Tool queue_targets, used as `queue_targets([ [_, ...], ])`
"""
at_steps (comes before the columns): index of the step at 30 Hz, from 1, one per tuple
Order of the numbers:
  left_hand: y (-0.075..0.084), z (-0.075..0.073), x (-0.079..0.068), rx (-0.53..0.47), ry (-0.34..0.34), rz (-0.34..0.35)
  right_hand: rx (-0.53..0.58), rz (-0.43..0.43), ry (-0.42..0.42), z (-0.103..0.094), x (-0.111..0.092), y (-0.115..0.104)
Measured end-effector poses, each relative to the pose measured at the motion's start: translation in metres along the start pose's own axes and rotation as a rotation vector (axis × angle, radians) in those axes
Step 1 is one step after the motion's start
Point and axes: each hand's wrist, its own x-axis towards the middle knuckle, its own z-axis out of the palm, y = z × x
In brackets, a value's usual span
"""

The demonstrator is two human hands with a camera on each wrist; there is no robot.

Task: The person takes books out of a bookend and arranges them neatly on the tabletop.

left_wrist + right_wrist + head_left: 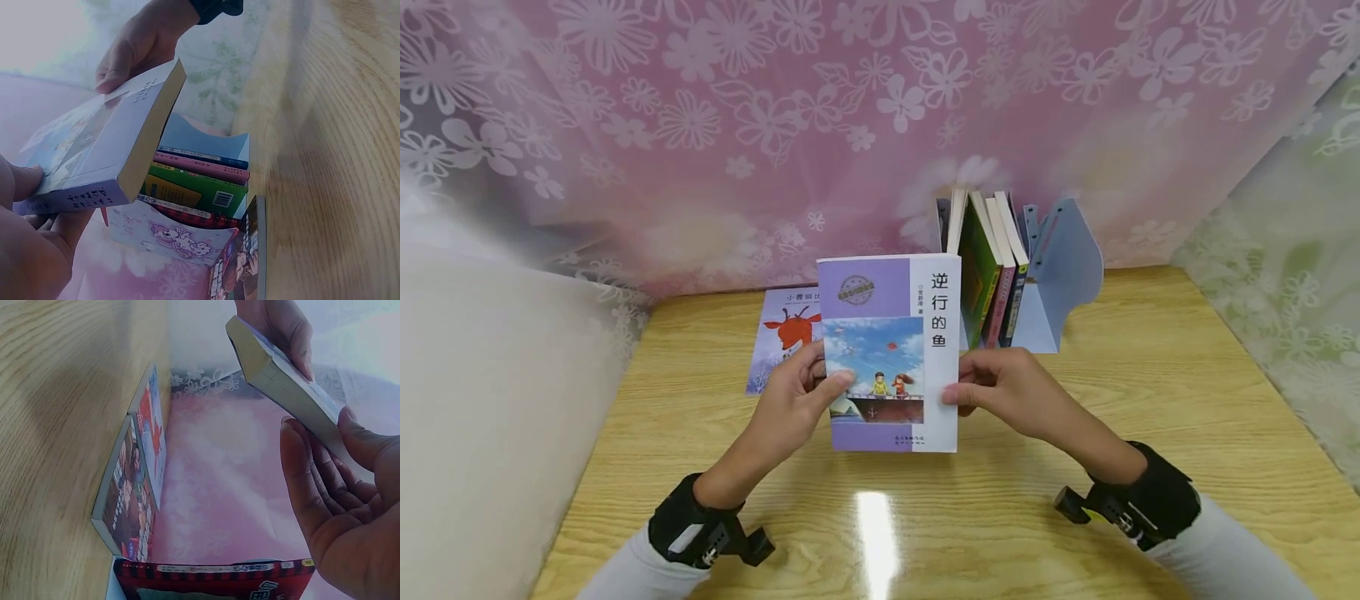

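A thick paperback book point(871, 292) with a purple and white cover is held up over the table, its front facing the head camera. My left hand point(795, 393) grips its left edge, thumb on the cover and fingers behind. At the right edge my right hand point(1017, 387) pinches it, thumb in front. The left wrist view shows the book's purple spine point(87, 196) on the left hand's side. From the right wrist, the pages' white edge point(300, 400) lies between thumb and fingers.
Behind, a blue bookend point(1071, 250) holds several upright books point(981, 275), one green. Flat on the wooden table point(700, 467) lies a book with a red deer point(781, 321); beside it is another flat book point(128, 494). A pink floral curtain point(820, 125) hangs at the back.
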Motion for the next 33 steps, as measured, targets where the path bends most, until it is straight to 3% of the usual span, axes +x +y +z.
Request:
queue_targets([
  [5,-0.004,-0.005,0.004,-0.055,0.006,-0.060,0.099,0.030,-0.055,0.001,0.010,0.009],
  [8,0.005,-0.008,0.007,-0.063,0.008,-0.117,0.151,0.046,-0.082,0.002,0.014,0.012],
  [10,0.010,-0.010,0.008,-0.049,0.014,-0.137,0.158,0.049,-0.090,0.003,0.016,0.013],
  [12,0.006,-0.014,0.008,-0.033,0.028,-0.144,0.148,0.046,-0.087,0.003,0.017,0.013],
  [17,-0.023,-0.028,0.009,-0.023,0.081,-0.154,0.101,0.033,-0.058,-0.003,0.015,0.014],
  [33,-0.050,-0.075,0.003,-0.011,0.205,-0.237,0.009,0.117,0.143,-0.036,-0.005,0.037],
])
